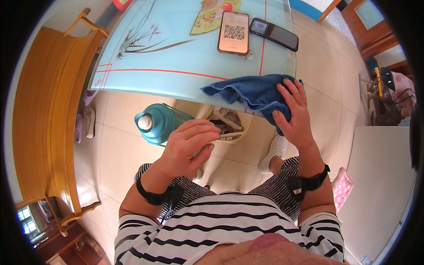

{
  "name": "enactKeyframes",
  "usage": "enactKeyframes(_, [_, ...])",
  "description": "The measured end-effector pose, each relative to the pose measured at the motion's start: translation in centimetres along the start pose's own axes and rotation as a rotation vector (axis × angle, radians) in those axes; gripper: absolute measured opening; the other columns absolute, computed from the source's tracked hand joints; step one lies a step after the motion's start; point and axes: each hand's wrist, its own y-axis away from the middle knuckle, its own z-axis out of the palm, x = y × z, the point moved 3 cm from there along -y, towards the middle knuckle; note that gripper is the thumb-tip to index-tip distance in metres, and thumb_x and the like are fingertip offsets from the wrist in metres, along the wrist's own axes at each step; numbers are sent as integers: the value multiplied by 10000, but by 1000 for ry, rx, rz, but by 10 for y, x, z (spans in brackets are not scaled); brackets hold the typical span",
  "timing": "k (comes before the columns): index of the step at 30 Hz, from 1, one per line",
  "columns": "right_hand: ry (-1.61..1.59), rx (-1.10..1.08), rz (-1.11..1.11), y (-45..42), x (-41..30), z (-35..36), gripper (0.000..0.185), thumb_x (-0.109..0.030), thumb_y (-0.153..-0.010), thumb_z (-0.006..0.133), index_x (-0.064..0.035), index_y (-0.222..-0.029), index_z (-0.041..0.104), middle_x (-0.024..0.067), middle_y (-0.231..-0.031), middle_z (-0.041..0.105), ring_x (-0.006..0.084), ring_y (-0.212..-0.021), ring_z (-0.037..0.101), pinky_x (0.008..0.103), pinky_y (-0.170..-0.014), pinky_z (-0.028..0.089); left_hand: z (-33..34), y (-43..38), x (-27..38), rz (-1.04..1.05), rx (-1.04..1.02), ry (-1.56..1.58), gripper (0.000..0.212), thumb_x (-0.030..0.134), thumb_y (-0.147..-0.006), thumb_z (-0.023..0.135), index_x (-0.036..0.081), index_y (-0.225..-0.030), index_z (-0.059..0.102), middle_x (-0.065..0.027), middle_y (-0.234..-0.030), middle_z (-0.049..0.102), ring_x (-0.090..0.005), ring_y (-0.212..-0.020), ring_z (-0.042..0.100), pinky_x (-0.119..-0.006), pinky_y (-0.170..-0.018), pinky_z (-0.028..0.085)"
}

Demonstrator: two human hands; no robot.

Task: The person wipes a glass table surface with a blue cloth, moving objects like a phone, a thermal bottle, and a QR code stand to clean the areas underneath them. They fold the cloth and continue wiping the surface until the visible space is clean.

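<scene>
A dark blue cloth (251, 89) lies bunched over the near right corner of the glass-topped table (159, 81), part of it hanging below the edge. My right hand (294, 112) grips its right end, fingers on top and thumb at the near side. My left hand (190, 144) hovers in front of the table with fingers loosely curled and apart, nothing visible in it. Below that hand, on the floor, stand a teal thermos flask (162, 122) with a white stopper and a bin (243, 132) lined with a plastic bag.
Toward the table's far right lie a phone (233, 46) displaying a printed-style code and a dark phone (281, 36). A wooden bench (49, 116) runs along the left, with slippers (89, 122) beside it. A white surface (377, 192) stands close on my right.
</scene>
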Motion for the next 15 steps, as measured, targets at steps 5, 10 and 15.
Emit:
enactKeyframes(5, [-104,57,92,-9,16,5,510,-126,-832,658,2,-1322,598,187,-1486,472,426,-1432,348,463,-1178,294,2,-3,-4,-9,-25,1,293,-40,-752,674,3,-1042,680,-142,-1079,707,-352,-1035,652,-430,-903,529])
enactKeyframes(10, [-257,125,180,-21,35,10,488,-88,-852,633,7,-1329,589,181,-1501,458,372,-1396,431,394,-1146,349,3,-6,-8,-24,-36,4,286,-35,-763,675,9,-1046,681,-139,-1077,707,-355,-1035,652,-429,-906,527])
enactKeyframes(15, [-246,183,203,-34,48,13,487,-92,-864,623,4,-1339,585,173,-1505,460,354,-1358,484,371,-1123,380,4,-4,-14,-50,-61,-8,278,-26,-773,674,6,-1049,683,-136,-1081,709,-350,-1041,653,-427,-909,527])
